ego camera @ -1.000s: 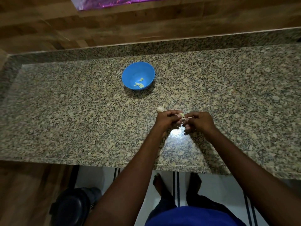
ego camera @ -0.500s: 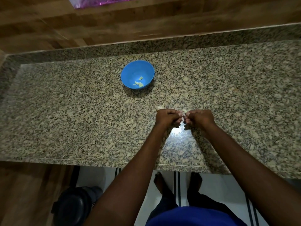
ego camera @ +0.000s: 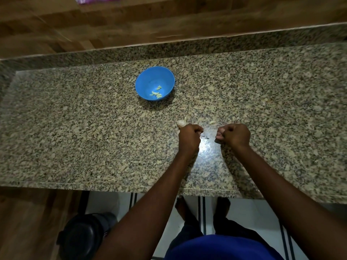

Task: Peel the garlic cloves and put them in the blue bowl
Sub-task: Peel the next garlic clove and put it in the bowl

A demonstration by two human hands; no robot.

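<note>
The blue bowl [ego camera: 144, 79] stands on the granite counter beyond my hands and holds a few pale peeled garlic cloves [ego camera: 156, 93]. A garlic bulb [ego camera: 181, 123] lies on the counter, touching the far side of my left hand [ego camera: 189, 136]. That hand is curled shut, with the garlic clove it grips hidden inside the fingers. My right hand [ego camera: 234, 135] is a short gap to the right, its fingers pinched shut, and I cannot see anything in them. A scrap of garlic skin [ego camera: 212, 122] lies between and beyond the hands.
The granite counter [ego camera: 75, 137] ends in a raised back ledge against a wooden wall [ego camera: 169, 19]. Its front edge is just below my forearms. A dark round bin [ego camera: 82, 239] stands on the floor at lower left, and my feet are on white tiles.
My hands were together, working on one clove; they have pulled apart sideways, the right hand going right. The garlic bulb behind my left hand shows more.
</note>
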